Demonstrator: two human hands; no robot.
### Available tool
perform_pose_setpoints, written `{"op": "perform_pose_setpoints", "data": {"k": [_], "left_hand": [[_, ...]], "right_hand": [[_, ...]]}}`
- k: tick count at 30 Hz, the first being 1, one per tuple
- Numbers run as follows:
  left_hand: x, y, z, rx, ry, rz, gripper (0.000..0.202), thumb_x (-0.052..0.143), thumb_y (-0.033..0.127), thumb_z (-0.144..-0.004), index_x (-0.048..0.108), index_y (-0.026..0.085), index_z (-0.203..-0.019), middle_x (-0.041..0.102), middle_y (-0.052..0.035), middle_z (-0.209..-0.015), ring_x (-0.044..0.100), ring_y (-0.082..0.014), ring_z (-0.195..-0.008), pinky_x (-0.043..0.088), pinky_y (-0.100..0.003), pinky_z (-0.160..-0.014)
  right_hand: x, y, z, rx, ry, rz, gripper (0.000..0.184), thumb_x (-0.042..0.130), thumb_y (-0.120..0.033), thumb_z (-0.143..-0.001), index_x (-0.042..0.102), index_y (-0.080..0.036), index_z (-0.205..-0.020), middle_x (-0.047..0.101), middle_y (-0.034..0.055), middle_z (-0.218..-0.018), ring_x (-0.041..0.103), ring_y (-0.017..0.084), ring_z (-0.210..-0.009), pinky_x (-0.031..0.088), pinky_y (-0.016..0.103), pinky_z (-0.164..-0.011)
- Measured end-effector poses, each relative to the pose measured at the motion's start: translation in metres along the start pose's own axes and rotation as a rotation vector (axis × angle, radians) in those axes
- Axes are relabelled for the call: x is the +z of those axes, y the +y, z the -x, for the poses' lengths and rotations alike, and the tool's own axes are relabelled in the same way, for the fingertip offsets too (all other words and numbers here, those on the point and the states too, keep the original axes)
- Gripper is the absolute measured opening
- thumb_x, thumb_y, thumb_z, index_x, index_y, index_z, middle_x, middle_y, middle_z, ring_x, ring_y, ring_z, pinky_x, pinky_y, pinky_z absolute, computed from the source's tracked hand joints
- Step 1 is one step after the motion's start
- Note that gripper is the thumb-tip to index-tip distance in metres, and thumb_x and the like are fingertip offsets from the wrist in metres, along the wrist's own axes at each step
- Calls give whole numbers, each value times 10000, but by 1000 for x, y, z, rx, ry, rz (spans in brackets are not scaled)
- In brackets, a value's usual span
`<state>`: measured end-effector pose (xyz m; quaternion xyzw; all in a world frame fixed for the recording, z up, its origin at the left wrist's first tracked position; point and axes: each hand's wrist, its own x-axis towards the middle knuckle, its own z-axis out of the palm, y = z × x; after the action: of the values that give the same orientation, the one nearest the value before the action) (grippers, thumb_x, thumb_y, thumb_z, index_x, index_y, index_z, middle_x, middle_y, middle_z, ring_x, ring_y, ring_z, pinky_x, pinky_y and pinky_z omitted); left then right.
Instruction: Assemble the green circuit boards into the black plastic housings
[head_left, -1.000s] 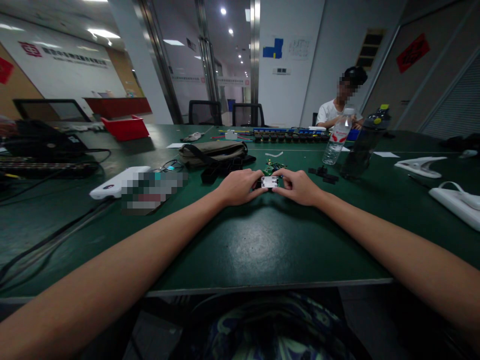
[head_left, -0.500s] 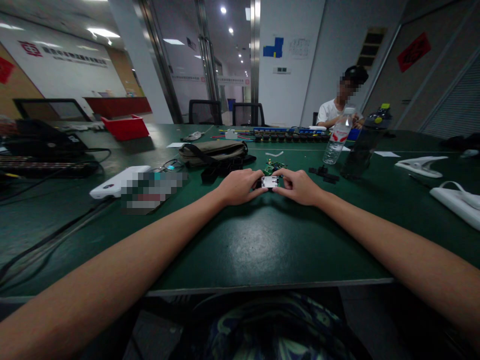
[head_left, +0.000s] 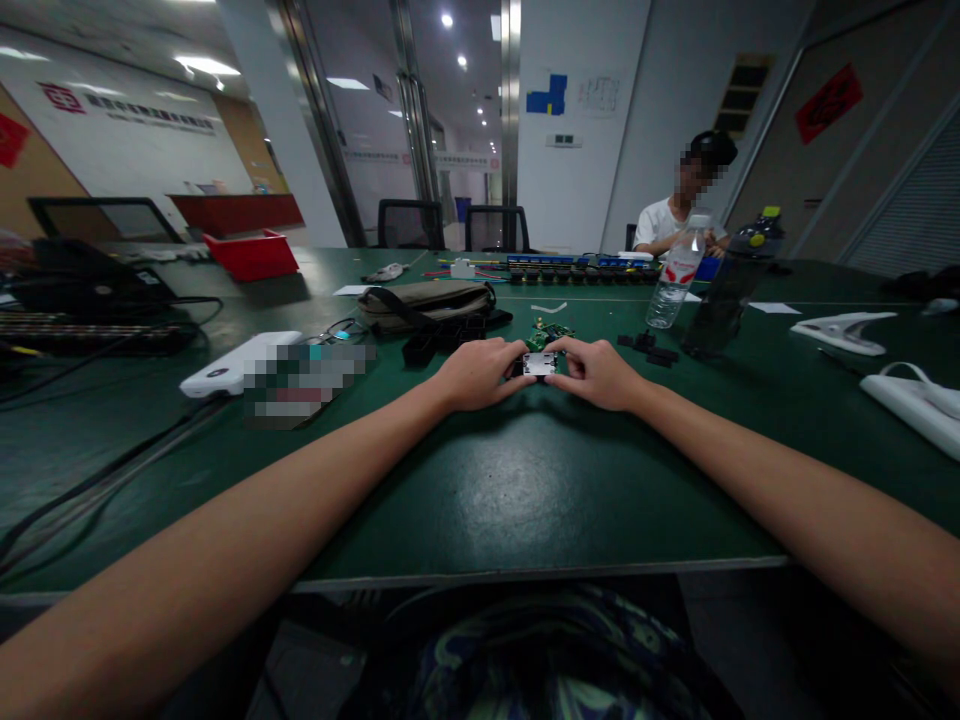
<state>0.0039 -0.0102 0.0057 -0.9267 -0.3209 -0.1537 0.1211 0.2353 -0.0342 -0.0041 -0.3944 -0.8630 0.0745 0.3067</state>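
- Head view: the left hand (head_left: 476, 376) pinches one end of a small white-and-black part (head_left: 539, 364), its thumb and finger closed to the part's width.
- The right hand (head_left: 604, 376) grips the opposite end the same way.
- The part sits between both hands, near the middle of the green table (head_left: 487, 500).
- Green circuit boards (head_left: 553, 330) lie just beyond it; black pieces (head_left: 649, 349) lie right of the right hand.

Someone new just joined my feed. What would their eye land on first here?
Probably the left hand and right hand, mid-picture, holding a small white-faced part between them over the green table. Next, likely the bright red bin at the back left, then the clear bottle and dark bottle beyond the right hand.
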Motion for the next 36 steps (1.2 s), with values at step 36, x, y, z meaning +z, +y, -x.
{"op": "perform_pose_setpoints", "data": {"k": [36], "left_hand": [[-2,1,0,21,-5,-7,365,479,514,-962,610,174,-986,657,-49,-812,623,-203,-753,438,-300,-684]], "right_hand": [[1,3,-1,-39,46,13,222,693,-248,-818,679,-186,-1032,494,-84,-560,433,93,-497,322,224,-587]]}}
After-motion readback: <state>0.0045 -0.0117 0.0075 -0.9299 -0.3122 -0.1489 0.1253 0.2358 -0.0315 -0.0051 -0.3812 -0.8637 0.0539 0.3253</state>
